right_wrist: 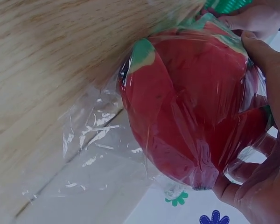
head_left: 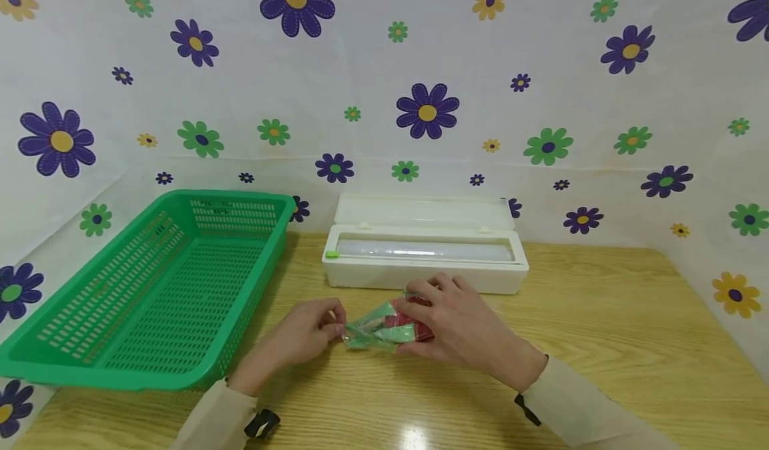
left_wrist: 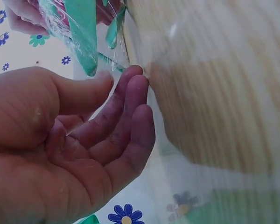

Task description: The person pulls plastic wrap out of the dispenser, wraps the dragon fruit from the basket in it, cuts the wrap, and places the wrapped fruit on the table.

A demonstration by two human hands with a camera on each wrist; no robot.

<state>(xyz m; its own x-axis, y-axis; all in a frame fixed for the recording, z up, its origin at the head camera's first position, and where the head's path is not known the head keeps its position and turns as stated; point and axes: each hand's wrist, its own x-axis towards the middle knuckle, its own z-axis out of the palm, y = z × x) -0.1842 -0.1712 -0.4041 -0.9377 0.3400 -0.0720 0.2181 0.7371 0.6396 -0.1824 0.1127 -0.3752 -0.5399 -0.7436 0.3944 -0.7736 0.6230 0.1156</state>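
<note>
Wrapped in clear cling film (right_wrist: 100, 149), a red dragon fruit (right_wrist: 191, 79) with green-tipped scales lies low over the table, its green end toward the left. My right hand (head_left: 459, 320) grips its red body from the right, fingers over the far side and thumb on the near side. At the green end, my left hand (head_left: 303, 333) pinches the gathered film between thumb and fingertips. The left wrist view shows those fingers (left_wrist: 130, 116) curled just beyond a green scale tip. A loose flap of film spreads from the fruit in the right wrist view.
Behind the hands stands a white cling film dispenser (head_left: 426, 278), lid (head_left: 423, 213) raised, with a film roll (head_left: 420, 250) inside and a green slider (head_left: 332, 254) at its left. A green slotted basket (head_left: 243, 323) sits left. A flowered cloth (head_left: 360, 56) hangs behind the wooden table (head_left: 601, 330).
</note>
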